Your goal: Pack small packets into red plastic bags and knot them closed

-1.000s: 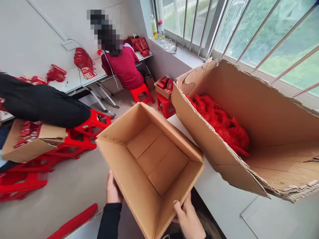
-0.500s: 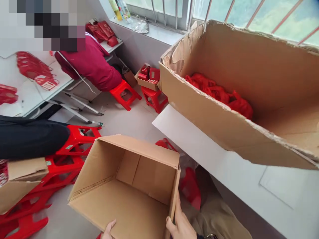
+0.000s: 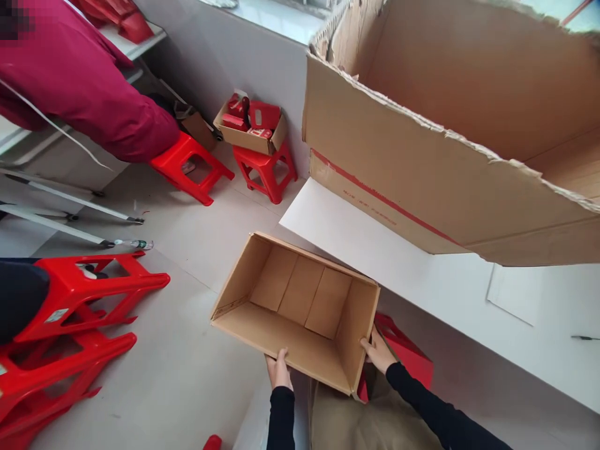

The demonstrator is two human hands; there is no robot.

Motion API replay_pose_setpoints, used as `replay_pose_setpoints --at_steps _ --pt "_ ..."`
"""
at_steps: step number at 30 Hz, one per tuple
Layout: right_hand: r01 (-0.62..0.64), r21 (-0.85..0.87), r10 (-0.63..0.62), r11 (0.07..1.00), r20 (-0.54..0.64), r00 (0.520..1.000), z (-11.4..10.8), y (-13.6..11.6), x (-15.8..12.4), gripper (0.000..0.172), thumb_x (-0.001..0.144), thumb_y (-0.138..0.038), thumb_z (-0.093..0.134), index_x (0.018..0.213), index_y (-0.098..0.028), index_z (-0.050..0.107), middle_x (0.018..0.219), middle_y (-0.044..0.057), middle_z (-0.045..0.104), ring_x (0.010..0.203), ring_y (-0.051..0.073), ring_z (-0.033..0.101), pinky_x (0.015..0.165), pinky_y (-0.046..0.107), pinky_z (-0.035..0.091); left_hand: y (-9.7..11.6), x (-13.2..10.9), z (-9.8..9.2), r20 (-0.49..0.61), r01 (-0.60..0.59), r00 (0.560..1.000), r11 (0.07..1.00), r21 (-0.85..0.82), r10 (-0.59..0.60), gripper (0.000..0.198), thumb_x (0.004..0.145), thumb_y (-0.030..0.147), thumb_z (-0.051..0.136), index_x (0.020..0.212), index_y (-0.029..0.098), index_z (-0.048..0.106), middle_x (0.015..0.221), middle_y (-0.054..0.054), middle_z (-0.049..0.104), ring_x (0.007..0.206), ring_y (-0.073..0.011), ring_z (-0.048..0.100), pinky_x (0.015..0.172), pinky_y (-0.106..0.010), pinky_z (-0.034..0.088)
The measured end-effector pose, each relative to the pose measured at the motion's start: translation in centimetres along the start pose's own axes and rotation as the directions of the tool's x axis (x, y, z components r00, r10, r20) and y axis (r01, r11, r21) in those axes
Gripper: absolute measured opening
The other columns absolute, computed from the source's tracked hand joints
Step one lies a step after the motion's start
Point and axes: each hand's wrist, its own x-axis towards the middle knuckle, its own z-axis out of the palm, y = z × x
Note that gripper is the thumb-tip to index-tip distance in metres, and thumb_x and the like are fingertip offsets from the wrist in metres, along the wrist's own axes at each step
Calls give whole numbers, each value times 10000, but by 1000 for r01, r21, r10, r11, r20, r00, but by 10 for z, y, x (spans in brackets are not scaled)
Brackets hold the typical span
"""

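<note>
An open cardboard box [image 3: 307, 328] with nothing inside tilts toward me above my lap. My left hand [image 3: 280, 370] grips its near edge, thumb over the rim and fingers hidden behind the wall. On the box's right side, my right hand [image 3: 377, 351] pinches the rim the same way. Beside my right hand, partly behind the box, stands a red stool [image 3: 407, 353]. The large cardboard box [image 3: 379, 134] with a torn rim rests on the white table [image 3: 370, 240] beyond my hands.
Red stools [image 3: 98, 294] crowd the left side, one under a seated person's dark-clothed leg. Another person in a magenta jacket [image 3: 89, 94] sits at the upper left. A small carton [image 3: 248, 137] of red packages stands on a stool by the wall. A pen [image 3: 585, 338] lies on the table.
The held box is now farther from me and more to the right in view, with both hands still on it. My view has turned downward; the red material inside the large box is now hidden.
</note>
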Motion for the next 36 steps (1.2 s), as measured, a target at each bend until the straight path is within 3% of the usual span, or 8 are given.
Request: replay_pose_setpoints --at_steps 5,9,11,14,20,27,32,36 --pt "-41 -49 38 998 -69 997 -10 29 26 349 972 -329 632 1285 -178 595 1321 95 617 1184 260 612 1016 510 497 -16 9 24 -53 60 997 997 49 -57 373 949 302 622 1292 175 554 1191 -86 629 951 -195 656 776 -366 587" --pt "-145 -67 134 987 -142 981 -5 32 31 336 974 -337 629 1269 -178 600 1257 86 642 1116 247 640 976 492 521 -10 2 41 -83 97 993 985 143 -86 373 952 314 619 1291 173 560 1206 -91 631 978 -205 660 806 -386 589" --pt "-196 -61 181 979 -190 965 0 26 29 339 977 -340 625 1275 -180 595 1253 86 641 1102 243 644 960 482 531 6 -3 41 -73 126 991 972 197 -113 360 948 308 625 1275 168 571 1182 -88 641 961 -202 665 800 -387 592" --pt "-245 -47 226 968 -248 942 9 13 25 340 978 -340 623 1276 -180 593 1261 88 637 1097 241 647 950 474 539 58 -1 31 -60 112 993 960 256 -100 347 939 291 638 1258 163 584 1181 -88 642 969 -204 662 806 -391 591" --pt "-339 -20 308 941 -366 878 23 -5 25 352 978 -331 625 1296 -186 582 1268 88 634 1080 236 655 924 457 555 177 50 22 0 -17 1000 943 332 18 461 949 327 618 1376 205 495 1281 -105 590 1004 -219 648 808 -399 591" --pt "-443 82 420 893 -505 754 30 -21 45 388 974 -345 630 1321 -183 567 1301 98 615 1098 246 646 928 467 554 192 90 45 107 33 988 815 579 -115 404 952 317 616 1327 191 531 1216 -96 623 971 -209 662 779 -379 598" --pt "-428 100 416 898 -510 753 22 -21 45 386 974 -366 628 1311 -187 576 1312 98 607 1108 248 637 934 477 548 193 87 44 150 -12 980 715 699 -131 400 973 366 583 1321 175 538 1148 -95 661 907 -194 685 751 -367 608" --pt "-350 174 387 920 -530 754 29 -4 27 398 974 -357 629 1330 -193 563 1307 96 609 1101 247 639 934 478 549 234 98 34 170 -137 985 511 848 -17 510 963 452 576 1396 199 485 1183 -118 661 941 -228 699 750 -390 614"
